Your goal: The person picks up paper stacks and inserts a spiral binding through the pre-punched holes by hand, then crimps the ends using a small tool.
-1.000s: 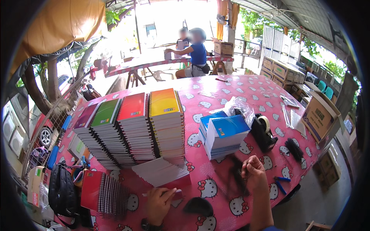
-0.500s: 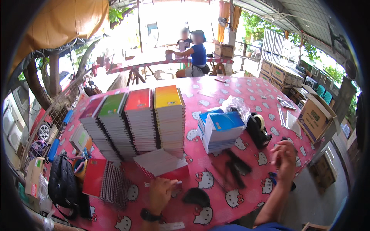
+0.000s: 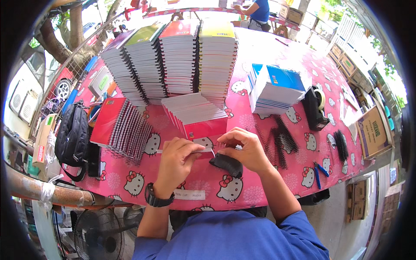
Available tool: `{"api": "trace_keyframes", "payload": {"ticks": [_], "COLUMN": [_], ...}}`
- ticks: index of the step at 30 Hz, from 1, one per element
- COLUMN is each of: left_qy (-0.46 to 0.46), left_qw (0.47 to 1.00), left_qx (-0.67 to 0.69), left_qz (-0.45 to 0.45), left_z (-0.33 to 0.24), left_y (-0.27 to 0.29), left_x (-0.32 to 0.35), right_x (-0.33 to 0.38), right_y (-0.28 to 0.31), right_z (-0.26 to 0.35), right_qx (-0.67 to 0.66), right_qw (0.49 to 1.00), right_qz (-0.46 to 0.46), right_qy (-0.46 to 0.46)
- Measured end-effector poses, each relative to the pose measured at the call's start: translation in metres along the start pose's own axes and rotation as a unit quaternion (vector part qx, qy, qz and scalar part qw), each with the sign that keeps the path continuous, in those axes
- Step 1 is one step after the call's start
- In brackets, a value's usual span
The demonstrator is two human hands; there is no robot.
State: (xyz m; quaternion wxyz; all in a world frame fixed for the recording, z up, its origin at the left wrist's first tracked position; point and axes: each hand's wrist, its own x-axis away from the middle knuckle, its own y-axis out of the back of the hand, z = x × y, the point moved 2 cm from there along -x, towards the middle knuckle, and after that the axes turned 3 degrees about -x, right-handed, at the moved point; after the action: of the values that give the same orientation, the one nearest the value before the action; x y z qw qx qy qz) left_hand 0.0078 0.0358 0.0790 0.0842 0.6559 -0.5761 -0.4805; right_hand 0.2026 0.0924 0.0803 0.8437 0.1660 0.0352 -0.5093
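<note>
Near the table's front edge, my left hand (image 3: 175,162) is closed on a thin notebook (image 3: 195,151), seen almost edge-on with its white pages showing. At the notebook's right end my right hand (image 3: 245,149) pinches its thumb and fingers together; what they hold is too small to make out. A black rounded object (image 3: 228,165) lies just below the right fingers. Beyond my hands rests a fanned pile of red-covered notebooks (image 3: 195,112). To the right of my right hand lie loose black binding coils (image 3: 284,138), with reddish ones beside them.
Tall stacks of spiral notebooks (image 3: 180,56) stand at the back left, red spiral ones (image 3: 121,125) nearer. Blue notebooks (image 3: 277,89) and a tape dispenser (image 3: 315,108) sit right. Blue-handled pliers (image 3: 320,173), a black bag (image 3: 71,136) and a cardboard box (image 3: 373,132) flank my place.
My view has tilted downward. My right hand has come in from the right, where the pliers lie, to meet my left hand at the notebook.
</note>
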Motion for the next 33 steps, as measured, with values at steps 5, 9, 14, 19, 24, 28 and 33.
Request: {"api": "trace_keyframes", "payload": {"ticks": [5,9,14,19,24,28,33], "left_qy": [-0.014,-0.027,-0.04,-0.04,-0.052,-0.05,-0.095], "left_qw": [1.0,0.999,0.999,0.999,0.998,0.998,0.992], "left_qx": [0.004,0.008,0.005,0.01,-0.001,-0.018,-0.084], "left_qz": [0.016,0.023,0.03,0.036,0.037,0.033,-0.003], "left_z": [-0.003,-0.008,-0.009,-0.009,-0.013,-0.013,-0.009], "left_y": [0.0,0.001,0.002,0.004,0.008,0.007,-0.011], "left_x": [-0.001,0.002,0.011,0.021,0.03,0.037,0.066], "right_x": [-0.002,0.004,0.011,0.02,0.03,0.036,0.053], "right_y": [-0.002,-0.005,-0.007,-0.013,-0.018,-0.021,-0.03], "right_z": [0.008,0.011,0.015,0.016,0.016,0.015,-0.002], "right_qx": [0.065,0.077,0.109,0.136,0.167,0.194,0.152], "right_qw": [0.996,0.991,0.985,0.978,0.974,0.965,0.976], "right_qz": [0.041,0.048,0.086,0.085,0.099,0.074,0.12], "right_qy": [0.051,0.103,0.102,0.133,0.118,0.161,0.103]}}
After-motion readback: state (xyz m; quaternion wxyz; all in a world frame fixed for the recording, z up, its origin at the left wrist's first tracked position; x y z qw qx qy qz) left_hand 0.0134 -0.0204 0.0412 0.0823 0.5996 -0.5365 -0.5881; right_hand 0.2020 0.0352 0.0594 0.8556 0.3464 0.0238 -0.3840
